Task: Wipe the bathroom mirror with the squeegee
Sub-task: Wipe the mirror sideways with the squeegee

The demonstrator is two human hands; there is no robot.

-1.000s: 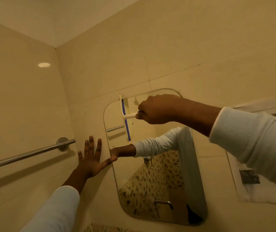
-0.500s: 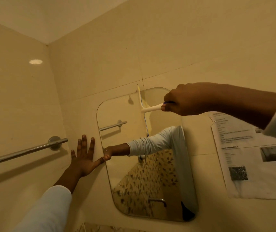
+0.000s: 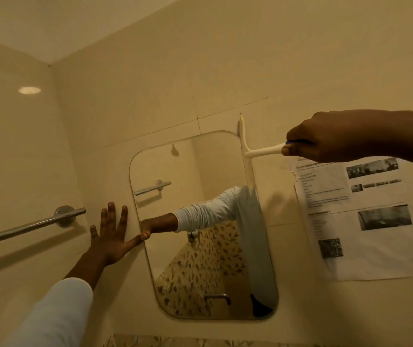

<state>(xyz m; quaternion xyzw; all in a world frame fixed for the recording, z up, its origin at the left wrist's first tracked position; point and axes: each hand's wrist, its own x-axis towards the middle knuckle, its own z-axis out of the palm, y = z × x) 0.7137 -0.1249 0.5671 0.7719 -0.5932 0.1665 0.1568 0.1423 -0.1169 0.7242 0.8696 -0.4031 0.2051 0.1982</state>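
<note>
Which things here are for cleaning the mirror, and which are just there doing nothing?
For the job: mirror; squeegee at its top right edge, held by the right hand; left hand, flat on the wall beside the mirror.
Just there: towel bar on the left wall; printed sheet on the wall to the right.

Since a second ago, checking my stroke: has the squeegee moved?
Yes: the squeegee slid right across the mirror, from its left part to its right edge.
</note>
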